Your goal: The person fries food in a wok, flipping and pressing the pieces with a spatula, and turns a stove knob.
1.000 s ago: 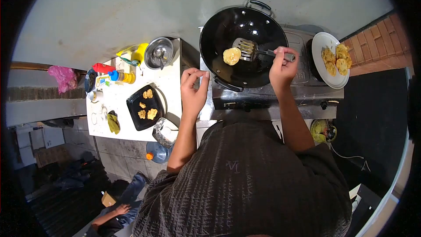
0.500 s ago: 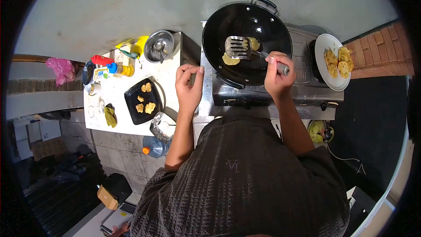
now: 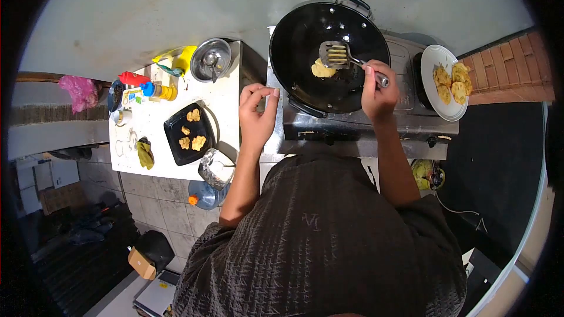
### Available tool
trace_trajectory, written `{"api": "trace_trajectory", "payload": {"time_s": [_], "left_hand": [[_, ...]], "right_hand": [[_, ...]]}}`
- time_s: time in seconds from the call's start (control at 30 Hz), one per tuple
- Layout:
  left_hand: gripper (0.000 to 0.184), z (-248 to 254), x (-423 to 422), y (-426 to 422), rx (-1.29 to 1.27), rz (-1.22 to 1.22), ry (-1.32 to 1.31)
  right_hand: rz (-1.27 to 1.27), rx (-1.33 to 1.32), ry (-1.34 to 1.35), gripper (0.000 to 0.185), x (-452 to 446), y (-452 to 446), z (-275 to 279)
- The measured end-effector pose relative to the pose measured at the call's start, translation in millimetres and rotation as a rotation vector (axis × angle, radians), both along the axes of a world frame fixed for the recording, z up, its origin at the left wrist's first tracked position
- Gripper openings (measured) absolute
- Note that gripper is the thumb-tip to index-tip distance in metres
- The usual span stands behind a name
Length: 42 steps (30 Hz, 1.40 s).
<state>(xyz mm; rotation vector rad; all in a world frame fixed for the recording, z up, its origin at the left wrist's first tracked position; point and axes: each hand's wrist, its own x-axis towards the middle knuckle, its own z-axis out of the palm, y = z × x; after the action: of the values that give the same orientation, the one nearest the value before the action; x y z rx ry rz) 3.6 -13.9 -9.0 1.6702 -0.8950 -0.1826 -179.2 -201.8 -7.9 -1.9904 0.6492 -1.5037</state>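
My right hand (image 3: 380, 93) is closed round the handle of a slotted spatula (image 3: 335, 54), whose metal head is over the black wok (image 3: 294, 76). Beneath and beside the spatula head lies a pale yellow fritter (image 3: 322, 69), partly hidden by it. Through the slots more pale yellow shows, but I cannot tell whether that is a second piece. My left hand (image 3: 258, 118) hovers left of the wok with its fingers loosely bent, thumb apart, and nothing in it.
Right of the stove (image 3: 376, 132), a white plate (image 3: 430, 85) bears several browned fritters. On the white table (image 3: 138, 152) are a black square plate (image 3: 175, 141) with several pieces, a steel bowl (image 3: 198, 66) with a spoon, and a yellow bottle (image 3: 167, 92). A water jug (image 3: 205, 195) stands below.
The spatula head has moved right and slightly up within the wok, and my right hand has shifted right with it. The fritter has slid right too. My left hand has barely moved.
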Motion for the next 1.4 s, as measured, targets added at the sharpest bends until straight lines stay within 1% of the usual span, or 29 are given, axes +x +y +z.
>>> {"api": "trace_trajectory", "payload": {"time_s": [0.2, 0.27, 0.3, 0.33, 0.37, 0.4, 0.47, 0.5, 0.53, 0.6, 0.7, 0.73, 0.77, 0.8, 0.87, 0.93, 1.0, 1.03, 1.07, 1.13, 1.17, 1.2, 1.23, 1.33, 1.4], "left_hand": [[0.01, 2.6, -2.3, -0.8, -0.023, -0.008, -0.037], [0.011, -2.5, -2.0, 1.7, 0.073, 0.015, 0.066], [0.011, -2.3, -2.8, 1.0, 0.075, 0.01, 0.068], [0.016, -1.8, -4.2, 1.0, 0.064, 0.029, 0.175], [0.022, -1.6, -6.6, 3.0, 0.057, 0.05, 0.286], [0.022, 0.1, -7.9, 5.9, 0.069, 0.048, 0.295], [0.036, 2.1, -8.8, 12.8, 0.269, 0.041, 0.329], [0.042, -4.7, -10.4, 14.5, 0.226, 0.02, 0.305], [0.042, -12.5, -11.9, 18.1, 0.236, 0.008, 0.314], [0.041, -26.1, -12.9, 24.3, 0.191, -0.03, 0.403], [0.041, -34.3, -19.4, 30.5, 0.257, -0.01, 0.367], [0.041, -35.7, -25.1, 34.2, 0.291, 0.006, 0.344], [0.039, -39.1, -23.8, 38.7, 0.353, -0.005, 0.378], [0.038, -38.0, -24.9, 40.2, 0.354, -0.002, 0.385], [0.038, -32.1, -32.1, 42.5, 0.356, 0.044, 0.306], [0.04, -34.5, -40.4, 44.9, 0.366, 0.082, 0.274], [0.042, -35.5, -52.6, 46.6, 0.371, 0.097, 0.226], [0.042, -32.2, -59.8, 47.9, 0.364, 0.117, 0.233], [0.042, -26.9, -66.8, 48.6, 0.385, 0.124, 0.24], [0.043, -24.5, -80.3, 51.6, 0.393, 0.135, 0.242], [0.044, -25.8, -85.8, 52.3, 0.387, 0.151, 0.22], [0.045, -27.5, -89.4, 53.8, 0.383, 0.164, 0.198], [0.048, -28.2, -90.4, 55.8, 0.442, 0.135, 0.231], [0.05, -41.6, -89.6, 59.9, 0.478, 0.085, 0.149], [0.053, -50.1, -87.1, 61.7, 0.496, 0.052, 0.138]], "right_hand": [[-0.026, -0.009, 0.064, 0.008, -1.8, -1.6, -0.7], [-0.043, -0.035, 0.056, 0.008, -4.5, -3.3, -1.4], [-0.058, -0.063, 0.049, 0.009, -5.9, -4.3, -2.0], [-0.062, -0.058, 0.055, 0.009, -7.7, -4.9, -2.7], [-0.057, -0.032, 0.007, 0.009, -9.9, -4.4, -3.4], [-0.053, -0.004, -0.041, 0.009, -11.5, -3.1, -2.9], [-0.047, 0.046, -0.051, 0.009, -14.2, 3.0, -0.9], [-0.047, 0.122, -0.115, 0.009, -15.7, 7.3, 0.2], [-0.048, 0.195, -0.178, 0.009, -18.8, 10.4, 1.7], [-0.034, 0.185, -0.147, 0.01, -26.1, 12.6, 2.8], [-0.051, 0.22, -0.144, 0.01, -30.1, 14.4, 5.9], [-0.017, 0.183, -0.145, 0.01, -30.5, 13.4, 11.5], [0.021, 0.144, -0.147, 0.011, -31.3, 13.0, 14.5], [0.035, 0.136, -0.141, 0.011, -31.5, 11.2, 15.1], [0.127, 0.148, -0.224, 0.011, -31.5, 4.9, 17.0], [0.141, 0.103, -0.182, 0.01, -29.8, -0.8, 24.9], [0.09, 0.096, -0.137, 0.01, -27.0, -6.6, 27.7], [0.139, -0.05, -0.101, 0.013, -27.2, -13.2, 27.7], [0.157, -0.056, -0.101, 0.013, -29.5, -14.3, 28.1], [0.143, 0.065, 0.02, 0.014, -32.4, -8.3, 41.5], [0.149, 0.05, 0.012, 0.014, -32.5, -6.0, 46.4], [0.076, -0.054, 0.033, 0.013, -33.0, -2.8, 49.4], [-0.001, -0.155, 0.054, 0.012, -34.2, 1.5, 50.5], [0.024, -0.164, -0.025, 0.012, -29.3, 13.0, 51.1], [0.02, -0.195, -0.066, 0.01, -25.6, 16.5, 47.2]]}}
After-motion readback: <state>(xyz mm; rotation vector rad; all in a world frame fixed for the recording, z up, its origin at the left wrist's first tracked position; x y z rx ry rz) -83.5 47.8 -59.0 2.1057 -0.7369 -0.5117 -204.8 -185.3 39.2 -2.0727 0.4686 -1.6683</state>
